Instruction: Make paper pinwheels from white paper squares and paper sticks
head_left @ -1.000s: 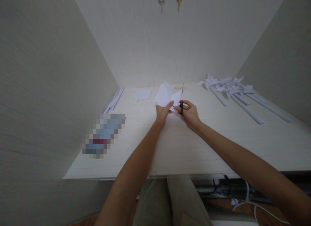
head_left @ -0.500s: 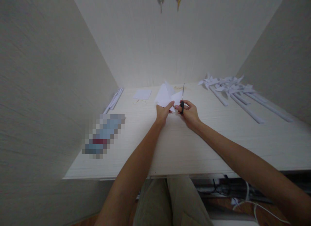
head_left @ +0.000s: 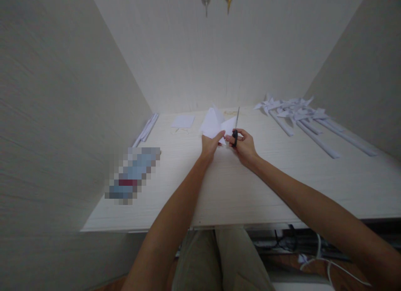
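My left hand (head_left: pixel 210 145) pinches a folded white paper sheet (head_left: pixel 214 123) by its near edge and holds it above the pale table (head_left: pixel 238 186). My right hand (head_left: pixel 244 147) grips black-handled scissors (head_left: pixel 235 128), whose blades point up and away beside the paper's right flap. The two hands sit close together near the middle of the table, toward the back.
Several white paper pinwheels on rolled sticks (head_left: pixel 300 117) lie at the back right. A small white square sheet (head_left: pixel 183 121) and rolled paper sticks (head_left: pixel 146 129) lie at the back left. A blurred-out object (head_left: pixel 133 174) rests near the left wall. Walls enclose three sides.
The scissor blades have tilted slightly to the right; hands and paper stay almost in place.
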A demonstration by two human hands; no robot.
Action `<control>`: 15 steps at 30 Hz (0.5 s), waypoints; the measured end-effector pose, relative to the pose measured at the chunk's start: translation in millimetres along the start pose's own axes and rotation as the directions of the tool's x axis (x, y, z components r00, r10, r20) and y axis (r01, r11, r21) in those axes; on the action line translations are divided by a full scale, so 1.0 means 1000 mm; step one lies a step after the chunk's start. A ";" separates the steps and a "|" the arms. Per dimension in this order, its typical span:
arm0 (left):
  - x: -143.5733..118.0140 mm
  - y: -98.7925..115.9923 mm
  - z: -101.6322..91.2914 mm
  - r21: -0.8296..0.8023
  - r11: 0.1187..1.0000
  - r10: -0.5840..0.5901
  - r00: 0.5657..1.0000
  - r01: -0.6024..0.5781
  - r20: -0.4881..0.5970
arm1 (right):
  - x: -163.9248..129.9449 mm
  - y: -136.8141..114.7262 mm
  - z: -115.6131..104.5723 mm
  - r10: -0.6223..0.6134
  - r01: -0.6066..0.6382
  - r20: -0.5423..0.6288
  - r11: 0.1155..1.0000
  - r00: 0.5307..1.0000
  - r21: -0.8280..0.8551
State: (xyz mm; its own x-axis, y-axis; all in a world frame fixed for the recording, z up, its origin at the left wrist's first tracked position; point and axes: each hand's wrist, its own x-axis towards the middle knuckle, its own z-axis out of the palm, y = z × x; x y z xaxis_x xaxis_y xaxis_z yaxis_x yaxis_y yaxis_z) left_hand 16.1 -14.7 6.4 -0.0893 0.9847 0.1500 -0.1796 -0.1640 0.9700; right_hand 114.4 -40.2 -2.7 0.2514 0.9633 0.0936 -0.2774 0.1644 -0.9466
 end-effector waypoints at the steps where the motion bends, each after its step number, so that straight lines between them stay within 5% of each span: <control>1: 0.000 0.000 0.000 -0.002 1.000 0.002 1.000 -0.002 0.002 | 0.000 0.000 0.000 0.004 -0.004 -0.002 1.000 1.000 0.002; 10: 0.000 -0.004 -0.002 -0.025 0.997 -0.066 0.990 0.070 0.122 | -0.001 -0.004 -0.001 -0.012 0.012 -0.010 0.999 1.000 0.035; 15: 0.005 -0.008 -0.005 -0.088 0.995 -0.042 0.998 0.045 0.042 | 0.000 -0.004 -0.003 -0.020 0.020 0.026 1.000 0.999 -0.013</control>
State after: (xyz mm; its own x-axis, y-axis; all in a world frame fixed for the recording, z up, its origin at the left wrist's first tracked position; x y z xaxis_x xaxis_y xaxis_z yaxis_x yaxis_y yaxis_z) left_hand 12.5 -8.9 -2.0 -0.0402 0.9923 0.1173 -0.2689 -0.1239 0.9552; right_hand 118.5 -41.2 0.5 0.2329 0.9650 0.1204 -0.2605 0.1812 -0.9483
